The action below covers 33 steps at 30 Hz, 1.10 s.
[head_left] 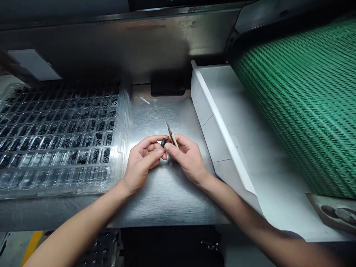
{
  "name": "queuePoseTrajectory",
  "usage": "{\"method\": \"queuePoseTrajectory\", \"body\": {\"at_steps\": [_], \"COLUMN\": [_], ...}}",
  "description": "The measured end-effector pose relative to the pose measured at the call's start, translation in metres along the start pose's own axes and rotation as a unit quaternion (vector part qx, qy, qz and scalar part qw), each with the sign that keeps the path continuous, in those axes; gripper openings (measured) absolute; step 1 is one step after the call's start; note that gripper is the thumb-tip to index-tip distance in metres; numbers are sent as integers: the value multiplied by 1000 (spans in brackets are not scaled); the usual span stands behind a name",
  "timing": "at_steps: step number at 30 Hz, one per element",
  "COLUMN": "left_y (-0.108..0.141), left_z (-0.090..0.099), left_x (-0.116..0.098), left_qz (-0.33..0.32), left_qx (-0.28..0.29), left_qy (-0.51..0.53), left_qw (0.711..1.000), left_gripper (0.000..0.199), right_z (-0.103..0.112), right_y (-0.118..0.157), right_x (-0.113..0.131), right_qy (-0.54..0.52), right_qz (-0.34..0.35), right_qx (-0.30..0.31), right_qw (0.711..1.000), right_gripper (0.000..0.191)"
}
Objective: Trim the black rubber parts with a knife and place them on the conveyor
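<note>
Near the middle of the metal table, my left hand (144,157) pinches a small black part (163,142) between thumb and fingers. My right hand (187,154) is closed around a craft knife (172,135), its thin blade pointing up and away to the left. The thumb of my right hand is at the right side of the black part, so both hands meet at it. Fine detail of the part is too small to make out.
Clear plastic trays (118,148) with black parts in their pockets stand at the left. A white bin (217,115) stands at the right, under a green mesh belt (306,89). Behind my hands lie a black box (167,88) and a thin blade-like strip (144,99).
</note>
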<state>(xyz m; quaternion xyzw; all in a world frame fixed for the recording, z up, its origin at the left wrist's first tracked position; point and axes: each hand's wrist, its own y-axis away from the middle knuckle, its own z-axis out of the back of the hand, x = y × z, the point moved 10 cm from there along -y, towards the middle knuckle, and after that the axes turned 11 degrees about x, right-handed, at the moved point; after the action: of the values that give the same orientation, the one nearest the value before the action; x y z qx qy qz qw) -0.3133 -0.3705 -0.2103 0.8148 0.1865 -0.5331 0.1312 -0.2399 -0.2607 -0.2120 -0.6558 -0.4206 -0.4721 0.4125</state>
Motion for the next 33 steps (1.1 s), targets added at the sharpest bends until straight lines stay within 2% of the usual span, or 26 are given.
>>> {"method": "queuePoseTrajectory", "body": {"at_steps": [3,9,15,18,23,28,33], "left_y": [1,4,9,10,7,4,3], "left_z": [-2,-3,0,3,8,6,0], "left_x": [-1,-8,-12,-16,-16,-6,-4], "left_qz": [-9,-41,-54,-67,-68,-45,-51], "left_qx": [11,-5,-40,-59,-77,-45,-10], "left_qy": [-44,-129,-176,-173,-136,-101,-66], "left_qw": [999,991,982,981,985,993,996], "left_gripper": [30,45,36,33,27,29,28], "right_z": [-7,-1,0,-2,-15,-16,-11], "right_y": [1,8,11,11,9,10,10], "right_x": [-8,-21,-24,-23,-22,-20,-16], "right_qy": [-71,-153,-170,-172,-197,-191,-158], "right_qz": [-33,-74,-92,-97,-115,-101,-68], "right_qx": [13,-42,-56,-50,-3,4,-4], "right_qw": [997,984,980,979,974,976,985], "right_gripper": [38,45,47,46,45,44,44]}}
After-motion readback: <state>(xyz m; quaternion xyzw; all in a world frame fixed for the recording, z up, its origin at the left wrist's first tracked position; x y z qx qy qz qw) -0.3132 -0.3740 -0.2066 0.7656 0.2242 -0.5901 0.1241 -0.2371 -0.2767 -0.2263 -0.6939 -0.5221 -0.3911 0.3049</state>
